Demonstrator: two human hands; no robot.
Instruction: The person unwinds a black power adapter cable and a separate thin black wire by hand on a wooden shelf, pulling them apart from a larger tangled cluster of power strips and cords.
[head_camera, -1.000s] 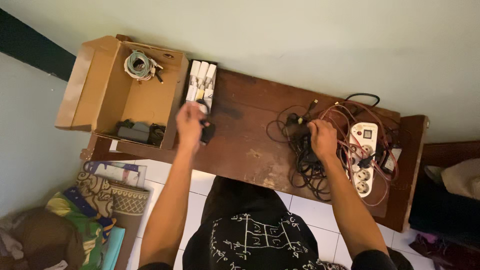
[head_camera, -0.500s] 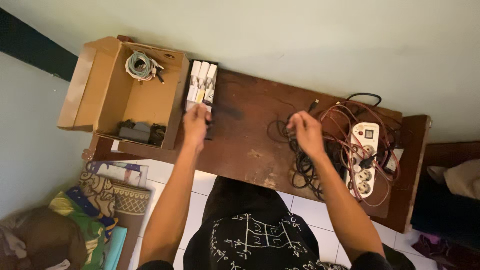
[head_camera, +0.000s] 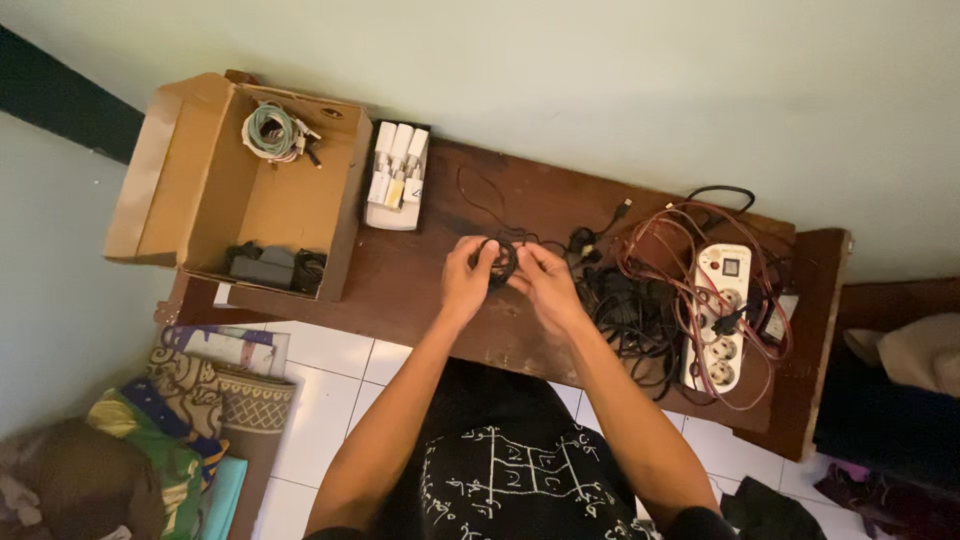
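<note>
Hands meet at mid-frame over the wooden table (head_camera: 420, 300): left hand (head_camera: 467, 280) and right hand (head_camera: 545, 283) both pinch a small coil of black cable (head_camera: 500, 262), fingers closed on its opposite sides, w/ a loose tail running right toward the tangle of black and red cords (head_camera: 640, 300) by the white power strip (head_camera: 722, 315). Cable looks light, thin, floppy and springy, prob. apt to uncoil if let go, so best held across the bundled loops, not by one strand. Cardboard box (head_camera: 250, 190) sits upper left.
</note>
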